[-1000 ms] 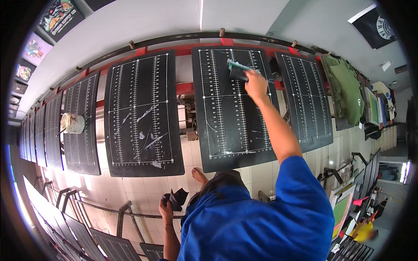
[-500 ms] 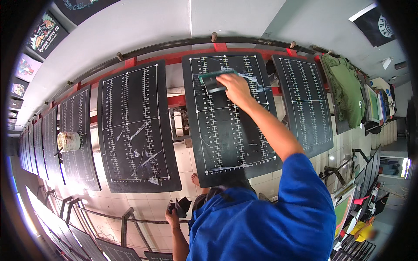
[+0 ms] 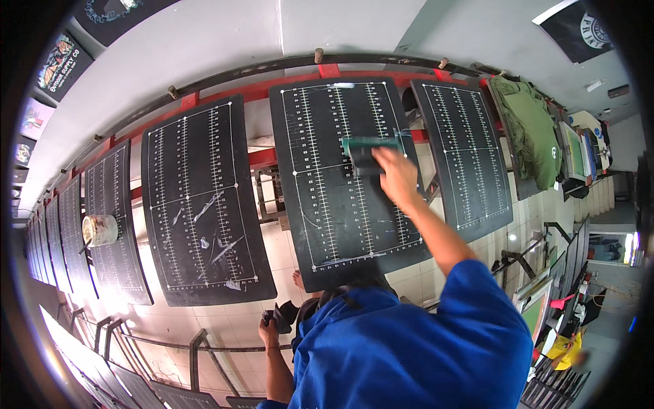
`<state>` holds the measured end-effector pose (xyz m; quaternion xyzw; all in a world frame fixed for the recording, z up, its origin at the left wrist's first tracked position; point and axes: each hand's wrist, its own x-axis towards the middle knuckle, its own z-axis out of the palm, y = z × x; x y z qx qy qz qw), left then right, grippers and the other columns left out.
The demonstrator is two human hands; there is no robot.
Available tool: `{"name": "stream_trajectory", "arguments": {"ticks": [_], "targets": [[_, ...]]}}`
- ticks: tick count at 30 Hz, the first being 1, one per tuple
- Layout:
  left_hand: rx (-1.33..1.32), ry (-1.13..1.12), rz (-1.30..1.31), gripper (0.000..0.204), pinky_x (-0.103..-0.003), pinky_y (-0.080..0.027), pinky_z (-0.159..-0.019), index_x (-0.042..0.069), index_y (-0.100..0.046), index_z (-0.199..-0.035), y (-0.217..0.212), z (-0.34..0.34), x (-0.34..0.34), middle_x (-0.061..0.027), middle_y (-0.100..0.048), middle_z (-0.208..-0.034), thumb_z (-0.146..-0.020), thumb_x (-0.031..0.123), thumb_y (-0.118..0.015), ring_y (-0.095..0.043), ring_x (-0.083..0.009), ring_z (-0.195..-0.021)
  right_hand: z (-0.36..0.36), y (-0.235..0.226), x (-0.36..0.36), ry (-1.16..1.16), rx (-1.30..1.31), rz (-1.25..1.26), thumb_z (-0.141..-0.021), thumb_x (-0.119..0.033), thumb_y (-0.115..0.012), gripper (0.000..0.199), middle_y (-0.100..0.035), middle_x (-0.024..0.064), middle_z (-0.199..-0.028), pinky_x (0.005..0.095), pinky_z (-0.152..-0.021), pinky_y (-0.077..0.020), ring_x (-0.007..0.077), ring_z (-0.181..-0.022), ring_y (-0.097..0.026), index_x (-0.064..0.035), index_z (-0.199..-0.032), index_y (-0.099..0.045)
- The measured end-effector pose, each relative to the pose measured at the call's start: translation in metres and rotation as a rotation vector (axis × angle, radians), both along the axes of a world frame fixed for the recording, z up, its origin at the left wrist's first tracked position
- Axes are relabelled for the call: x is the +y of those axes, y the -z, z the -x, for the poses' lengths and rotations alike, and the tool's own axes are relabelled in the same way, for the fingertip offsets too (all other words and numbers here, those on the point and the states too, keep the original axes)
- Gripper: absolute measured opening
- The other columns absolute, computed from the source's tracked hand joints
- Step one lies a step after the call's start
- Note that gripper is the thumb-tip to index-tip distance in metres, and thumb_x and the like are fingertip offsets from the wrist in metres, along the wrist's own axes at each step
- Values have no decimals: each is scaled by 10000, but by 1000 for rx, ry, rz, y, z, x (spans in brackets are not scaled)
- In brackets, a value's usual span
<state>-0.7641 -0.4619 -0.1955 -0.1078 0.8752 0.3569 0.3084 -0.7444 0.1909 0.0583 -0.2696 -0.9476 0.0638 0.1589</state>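
Across the middle of a black printing board (image 3: 330, 218) with white ruled lines, my right hand (image 3: 398, 178) grips a squeegee with a black body and a green edge (image 3: 371, 146). The squeegee lies against the board's surface. A pale smear (image 3: 340, 86) shows near the board's far edge, and thin scraps stick at its right side. Down at my left side, off the board, my left hand (image 3: 270, 331) is closed round a crumpled black cloth-like piece (image 3: 283, 315). Its exact kind is unclear.
To the left stands another ruled board (image 3: 197, 252) with whitish scraps stuck on it. Beyond it a stained white tub (image 3: 100, 230) sits on a further board. More boards run along a red and black frame (image 3: 259, 65). A green shirt (image 3: 535, 129) lies on the right.
My right hand has drawn the squeegee nearer to me and somewhat rightward. The smear of residue on the upper right of the board is mostly gone. My left hand keeps its hold.
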Motion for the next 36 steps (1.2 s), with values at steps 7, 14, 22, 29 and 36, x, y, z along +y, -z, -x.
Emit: {"name": "stream_trajectory", "arguments": {"ticks": [7, 14, 22, 29, 36], "targets": [[-57, 1, -48, 433, -421, -537, -843, -34, -684, -1109, 7, 9, 33, -227, -725, -1008, -810, 279, -687, -706, -334, -951, -79, -19, -104, -124, -112, 161, -641, 53, -674, 668, -641, 40, -1261, 406, -955, -525, 276, -1164, -609, -114, -1286, -640], [12, -32, -87, 324, -410, -520, -762, -50, -667, -1034, -30, 23, 48, -193, -706, -899, -828, 200, -647, -663, -274, -821, 103, 9, 17, -530, -79, -117, -831, -15, -584, 444, -656, 6, -1249, 365, -992, -489, 207, -1170, -583, -89, -1261, -665], [56, -34, -27, 284, -405, -514, -753, -47, -668, -1035, -56, 3, 35, -166, -703, -897, -839, 151, -617, -644, -261, -795, 155, 6, 144, -384, -21, -23, -759, 44, -626, 484, -687, 11, -1224, 376, -983, -515, 236, -1161, -627, -150, -1195, -703], [-114, 75, -2, 346, -415, -521, -791, -33, -684, -1041, -36, 4, 26, -195, -719, -916, -816, 229, -678, -687, -292, -858, 42, 2, 190, 1, -88, -84, -748, 13, -654, 483, -682, 25, -1215, 397, -945, -531, 261, -1112, -647, -144, -1203, -693], [-36, 213, 44, 330, -428, -520, -782, -40, -675, -1032, -21, 42, 57, -215, -726, -950, -836, 225, -655, -706, -337, -902, -69, -9, 32, 123, -89, -25, -734, 39, -644, 504, -667, 66, -1183, 413, -887, -542, 286, -1079, -643, -101, -1217, -678]]}}
